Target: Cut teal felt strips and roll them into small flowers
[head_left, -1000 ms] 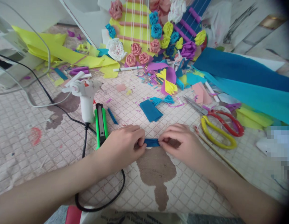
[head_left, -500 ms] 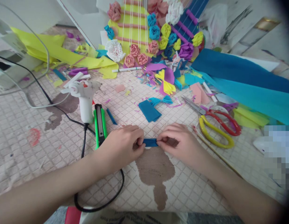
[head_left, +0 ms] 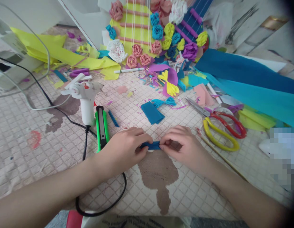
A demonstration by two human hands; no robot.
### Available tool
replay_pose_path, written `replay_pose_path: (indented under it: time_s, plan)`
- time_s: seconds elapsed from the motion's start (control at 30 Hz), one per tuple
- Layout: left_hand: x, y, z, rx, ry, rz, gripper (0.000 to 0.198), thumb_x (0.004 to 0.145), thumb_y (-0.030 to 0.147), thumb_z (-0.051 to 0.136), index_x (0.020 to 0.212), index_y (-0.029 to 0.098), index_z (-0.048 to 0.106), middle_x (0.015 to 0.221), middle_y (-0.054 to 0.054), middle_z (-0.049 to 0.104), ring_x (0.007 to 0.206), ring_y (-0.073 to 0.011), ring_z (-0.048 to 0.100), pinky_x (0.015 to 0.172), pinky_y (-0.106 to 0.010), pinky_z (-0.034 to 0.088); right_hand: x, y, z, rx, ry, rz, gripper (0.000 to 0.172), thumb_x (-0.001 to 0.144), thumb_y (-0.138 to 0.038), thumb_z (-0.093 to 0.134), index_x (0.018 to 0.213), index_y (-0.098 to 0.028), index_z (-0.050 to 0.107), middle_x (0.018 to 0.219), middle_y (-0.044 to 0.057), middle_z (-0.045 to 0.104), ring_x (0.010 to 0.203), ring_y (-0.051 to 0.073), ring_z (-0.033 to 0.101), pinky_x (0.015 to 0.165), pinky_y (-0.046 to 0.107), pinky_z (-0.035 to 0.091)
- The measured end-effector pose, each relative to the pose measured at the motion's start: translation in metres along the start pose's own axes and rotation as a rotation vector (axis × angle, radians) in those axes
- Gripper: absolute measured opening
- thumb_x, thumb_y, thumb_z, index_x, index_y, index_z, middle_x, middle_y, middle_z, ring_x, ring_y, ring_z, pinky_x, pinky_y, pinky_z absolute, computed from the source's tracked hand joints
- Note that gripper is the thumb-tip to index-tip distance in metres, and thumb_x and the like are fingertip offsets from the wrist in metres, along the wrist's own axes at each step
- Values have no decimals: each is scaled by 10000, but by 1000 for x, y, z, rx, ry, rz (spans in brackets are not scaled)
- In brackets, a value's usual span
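Observation:
Between my two hands a narrow folded strip of dark blue paper (head_left: 153, 145) is stretched out just over the near part of the table. My left hand (head_left: 130, 144) pinches its left end, the index finger reaching along the top edge. At the right end, the thumb and index finger of my right hand (head_left: 179, 143) are closed on the strip. Beyond it lie a folded blue paper piece (head_left: 151, 113) and a pinched blue paper bow (head_left: 164, 102). A green utility knife (head_left: 102, 126) rests beside my left wrist.
A white glue gun (head_left: 86, 101) stands at left, its black cord looping under my left forearm. Scissors with red and yellow handles (head_left: 220, 139) and a thin stick (head_left: 223, 158) lie at right. A flower-covered paper guitar (head_left: 137, 28) leans at the back, near blue paper sheets (head_left: 244, 72).
My left index finger has opened out a little and shifted right along the strip. More of the strip shows by the left hand. The right hand holds nearly still.

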State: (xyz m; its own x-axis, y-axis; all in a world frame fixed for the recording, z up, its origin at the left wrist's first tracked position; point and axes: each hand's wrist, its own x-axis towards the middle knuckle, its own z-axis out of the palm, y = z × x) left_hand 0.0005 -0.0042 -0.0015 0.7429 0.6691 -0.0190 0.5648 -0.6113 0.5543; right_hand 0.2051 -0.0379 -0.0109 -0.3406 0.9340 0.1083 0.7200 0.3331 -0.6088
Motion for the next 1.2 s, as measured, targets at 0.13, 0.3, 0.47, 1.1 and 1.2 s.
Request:
replay_pose_path:
  time_s: [0.13,0.3,0.47,1.1,1.2]
  plan:
    - [0,-1,0,-9,-1,17,173,816,138,513,915,202,640,803,-14,587,764,-162,542,676,-291,426,0,0,-1,21,-6,-1,104,752,-113,649,688,-191,628,654,-29,619,719,148,551,744,347,354]
    - [2,0,0,-17,5,5,168,809,130,526,920,193,636,793,-13,574,717,-150,528,637,-280,419,-1,-2,-5,121,18,19,98,789,-125,596,818,-196,658,771,2,655,762,157,586,749,345,405]
    - [0,0,0,-26,17,23,140,828,140,527,909,184,632,804,-20,578,738,-156,539,650,-286,430,-2,-2,-7,70,-6,-72,126,809,-135,597,817,-204,703,775,19,646,769,168,583,747,371,391]
    - [-2,-2,0,19,-16,32,152,859,170,493,902,175,639,832,-43,591,791,-180,554,698,-316,454,-4,-1,2,-16,32,-53,49,794,-203,637,747,-209,648,726,-4,653,778,173,555,765,369,350]
    - [-1,-1,0,15,-12,20,149,856,166,497,886,170,643,825,-44,588,778,-177,549,683,-311,450,-4,0,4,-9,45,-55,49,789,-199,643,742,-212,646,723,-2,653,775,177,552,765,368,350]
